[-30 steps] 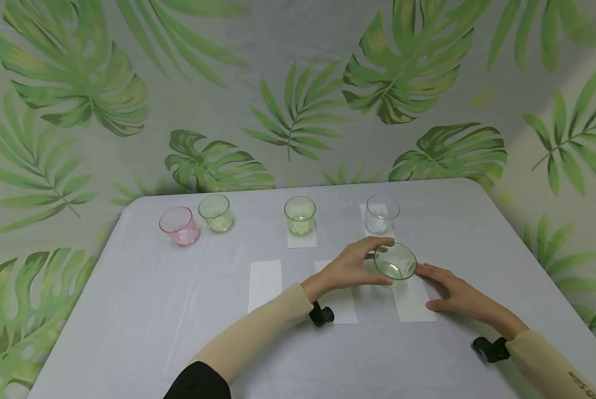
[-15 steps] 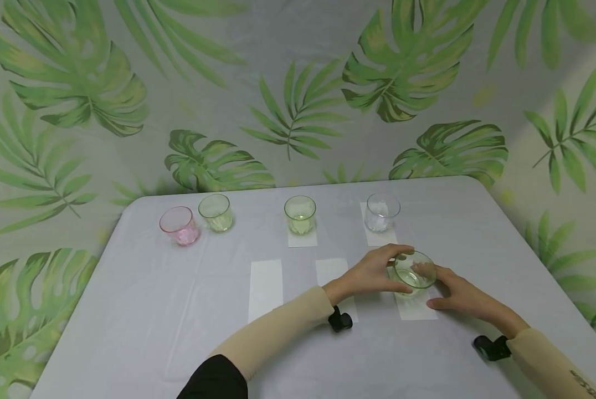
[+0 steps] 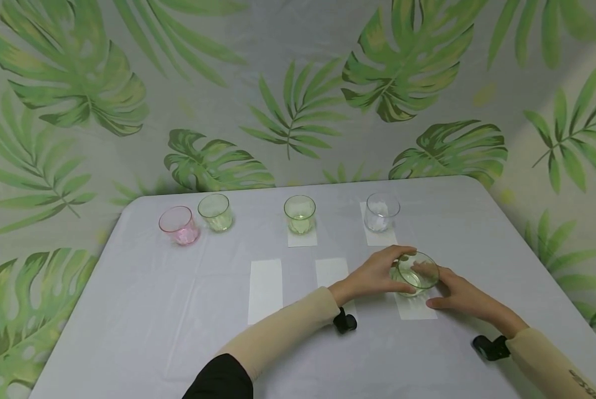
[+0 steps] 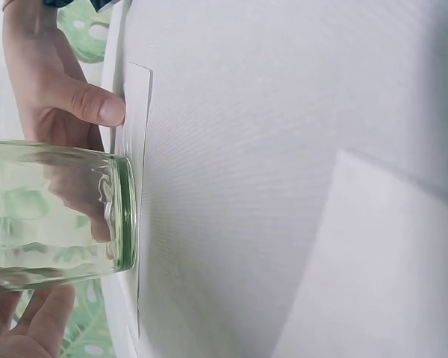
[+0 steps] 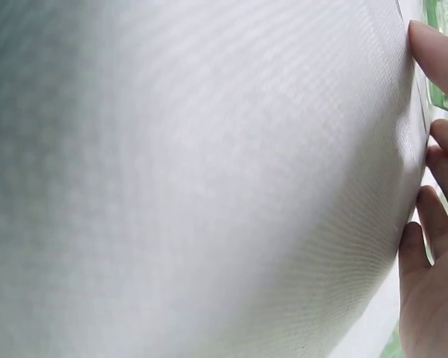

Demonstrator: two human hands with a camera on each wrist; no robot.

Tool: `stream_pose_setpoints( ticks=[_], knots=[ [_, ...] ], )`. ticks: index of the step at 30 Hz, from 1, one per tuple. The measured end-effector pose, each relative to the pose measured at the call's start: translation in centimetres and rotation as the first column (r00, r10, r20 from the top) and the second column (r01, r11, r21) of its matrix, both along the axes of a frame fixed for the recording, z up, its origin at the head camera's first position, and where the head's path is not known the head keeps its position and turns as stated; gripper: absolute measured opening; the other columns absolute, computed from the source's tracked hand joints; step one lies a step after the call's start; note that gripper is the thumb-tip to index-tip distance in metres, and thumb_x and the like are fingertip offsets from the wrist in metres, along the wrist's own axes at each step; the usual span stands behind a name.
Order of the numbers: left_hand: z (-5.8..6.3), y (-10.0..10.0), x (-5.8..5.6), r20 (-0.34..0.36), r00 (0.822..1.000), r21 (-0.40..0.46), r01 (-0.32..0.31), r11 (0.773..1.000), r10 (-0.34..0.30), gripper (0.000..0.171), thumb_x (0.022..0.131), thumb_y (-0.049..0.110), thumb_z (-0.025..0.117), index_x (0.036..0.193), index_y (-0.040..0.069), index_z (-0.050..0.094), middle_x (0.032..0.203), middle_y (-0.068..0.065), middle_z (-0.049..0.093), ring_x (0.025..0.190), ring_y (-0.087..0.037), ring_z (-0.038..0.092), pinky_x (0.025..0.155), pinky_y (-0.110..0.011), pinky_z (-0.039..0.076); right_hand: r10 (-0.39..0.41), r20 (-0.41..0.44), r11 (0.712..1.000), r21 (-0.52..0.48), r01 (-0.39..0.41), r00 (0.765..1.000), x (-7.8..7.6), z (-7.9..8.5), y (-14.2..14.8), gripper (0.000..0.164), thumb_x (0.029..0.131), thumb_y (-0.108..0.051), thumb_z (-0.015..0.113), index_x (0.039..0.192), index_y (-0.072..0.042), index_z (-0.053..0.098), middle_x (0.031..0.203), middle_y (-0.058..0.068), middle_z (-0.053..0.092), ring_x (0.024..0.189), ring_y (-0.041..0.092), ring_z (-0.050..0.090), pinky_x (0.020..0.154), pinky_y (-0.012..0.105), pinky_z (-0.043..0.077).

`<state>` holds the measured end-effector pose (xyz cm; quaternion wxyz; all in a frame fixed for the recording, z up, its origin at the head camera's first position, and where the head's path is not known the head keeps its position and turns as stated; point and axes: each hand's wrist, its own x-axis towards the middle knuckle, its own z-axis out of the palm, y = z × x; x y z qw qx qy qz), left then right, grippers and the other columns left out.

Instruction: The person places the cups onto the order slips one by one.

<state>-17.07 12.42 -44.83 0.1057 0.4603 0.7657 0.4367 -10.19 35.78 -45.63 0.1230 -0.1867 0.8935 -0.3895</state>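
Observation:
My left hand grips a pale green glass tumbler by its sides, thumb nearest me and fingers on the far side. The tumbler stands upright over the white paper strip at the right of the front row. In the left wrist view its thick base is right at the strip. My right hand rests low beside the tumbler on its right, fingers extended and thumb apart at the strip's edge. In the right wrist view its fingertips touch the table surface close to the strip.
Two more paper strips, a left one and a middle one, lie in the front row. Behind, a green tumbler and a clear tumbler stand on strips. A pink tumbler and another green tumbler stand back left.
My left hand has carried the green tumbler right and toward me, over the right front strip. The right hand has stayed nearly in place.

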Motion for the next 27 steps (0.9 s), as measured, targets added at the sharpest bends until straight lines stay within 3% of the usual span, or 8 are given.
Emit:
stream_pose_setpoints(
  ticks=[3,9,13,17,19,20,24,27],
  knots=[
    [0.0,0.1,0.0,-0.022,1.000,-0.011,0.004,1.000,-0.005,0.077,0.079,0.022,0.081,0.142,0.005,0.039,0.140,-0.006,0.046,0.121,-0.009,0.046,0.094,-0.006,0.034,0.002,-0.010,1.000,0.000,-0.002,1.000,0.0,-0.1,0.0,0.072,0.079,-0.018,0.076,0.141,-0.003,0.041,0.145,0.032,0.028,0.130,0.056,0.018,0.095,0.076,0.020],
    [0.1,0.1,0.0,-0.040,0.999,-0.032,0.004,0.999,-0.005,0.077,0.081,0.026,0.079,0.143,0.007,0.038,0.141,-0.005,0.044,0.122,-0.006,0.043,0.095,-0.006,0.032,0.013,-0.063,1.000,0.019,-0.012,0.998,-0.1,-0.2,0.1,0.072,0.079,-0.017,0.077,0.140,-0.002,0.041,0.144,0.029,0.033,0.135,0.034,0.020,0.095,0.073,0.025],
    [0.0,0.1,-0.1,-0.052,0.999,-0.051,0.001,0.999,-0.004,0.078,0.081,0.028,0.079,0.144,0.007,0.037,0.141,-0.005,0.044,0.124,-0.007,0.042,0.099,-0.008,0.030,0.027,-0.076,0.999,0.032,-0.024,0.997,-0.1,-0.1,0.1,0.072,0.080,-0.017,0.076,0.141,-0.002,0.040,0.144,0.029,0.033,0.135,0.035,0.021,0.096,0.071,0.026],
    [0.0,-0.1,-0.1,-0.054,0.999,-0.059,0.005,0.998,-0.008,0.083,0.081,0.031,0.078,0.146,0.007,0.033,0.143,-0.004,0.042,0.129,-0.006,0.037,0.103,-0.011,0.027,0.019,-0.086,0.998,0.054,-0.014,0.996,0.0,0.1,0.1,0.073,0.080,-0.019,0.076,0.141,-0.003,0.041,0.144,0.026,0.036,0.134,0.002,0.016,0.105,0.054,0.028],
    [0.2,-0.5,-0.1,-0.043,0.999,-0.057,0.005,0.998,-0.008,0.085,0.081,0.031,0.078,0.147,0.007,0.032,0.144,-0.003,0.041,0.129,-0.007,0.038,0.103,-0.012,0.028,0.024,-0.100,0.998,0.058,-0.018,0.995,0.0,0.1,0.1,0.072,0.080,-0.020,0.076,0.141,-0.003,0.041,0.143,0.025,0.037,0.128,-0.010,0.014,0.108,0.034,0.027],
    [0.3,-0.8,-0.1,-0.036,0.999,-0.057,0.003,0.998,-0.005,0.085,0.081,0.031,0.078,0.148,0.008,0.031,0.145,-0.003,0.040,0.129,-0.007,0.038,0.103,-0.012,0.028,0.025,-0.107,0.998,0.057,-0.019,0.994,0.0,0.1,0.1,0.072,0.080,-0.021,0.077,0.140,-0.004,0.042,0.143,0.025,0.039,0.125,-0.015,0.013,0.106,0.024,0.025],
    [1.0,-2.3,-0.5,-0.013,1.000,-0.055,-0.010,0.998,0.009,0.084,0.082,0.030,0.077,0.148,0.008,0.029,0.148,-0.002,0.037,0.129,-0.009,0.040,0.103,-0.014,0.030,0.019,-0.114,0.998,0.059,-0.013,0.993,0.1,0.3,0.1,0.070,0.081,-0.022,0.077,0.140,-0.006,0.043,0.142,0.023,0.041,0.125,-0.015,0.015,0.103,0.018,0.024],
    [1.5,-3.9,-0.9,-0.009,0.999,-0.048,-0.038,0.998,0.038,0.084,0.083,0.029,0.077,0.149,0.008,0.029,0.148,-0.002,0.037,0.130,-0.010,0.040,0.105,-0.017,0.031,-0.005,-0.082,0.997,0.072,0.011,0.997,0.1,0.7,0.1,0.072,0.080,-0.023,0.077,0.141,-0.006,0.042,0.142,0.024,0.040,0.134,0.005,0.023,0.106,0.046,0.030]
  ],
)
